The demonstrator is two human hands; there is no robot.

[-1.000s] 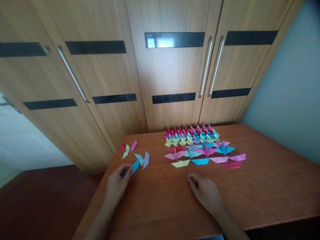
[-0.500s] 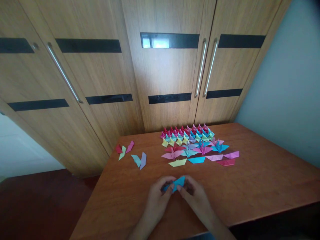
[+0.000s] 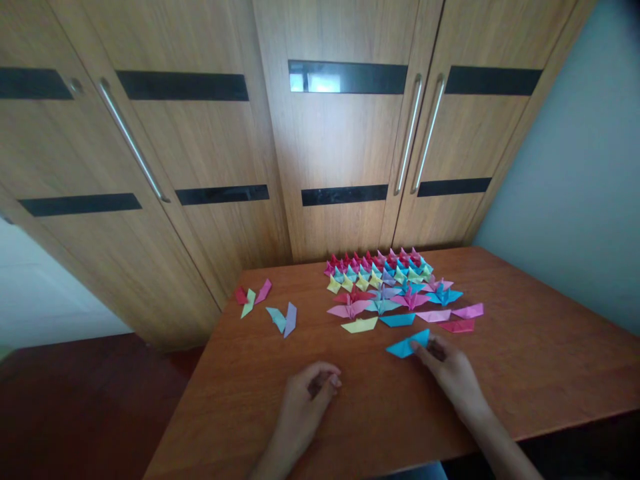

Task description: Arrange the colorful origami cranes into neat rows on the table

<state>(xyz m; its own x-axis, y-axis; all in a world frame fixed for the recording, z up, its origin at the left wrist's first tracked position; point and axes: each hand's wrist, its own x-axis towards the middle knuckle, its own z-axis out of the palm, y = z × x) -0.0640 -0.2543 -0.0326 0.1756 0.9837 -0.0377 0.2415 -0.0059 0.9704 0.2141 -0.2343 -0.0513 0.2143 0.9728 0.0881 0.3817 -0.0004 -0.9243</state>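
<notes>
1. Blue folded paper piece (image 3: 407,345) lies flat on the surface (image 3: 525,373), touching the right hand (image 3: 453,372) at its fingers (image 3: 425,350).
2. Right-hand grip on it: cannot tell.
3. Left hand (image 3: 305,403) rests loosely curled, holding nothing, well apart.
4. Rows of coloured paper cranes (image 3: 395,290) lie just beyond the fingers.

Blue folded paper carried from the left group to the right rows

A second ago the left hand (image 3: 305,393) pinched the blue folded piece (image 3: 407,345) beside the loose pieces at the left; half a second ago both hands held it mid-table; now the right hand (image 3: 450,370) touches it on the table, just below the bottom row; the left hand rests curled and empty nearer the person.
</notes>
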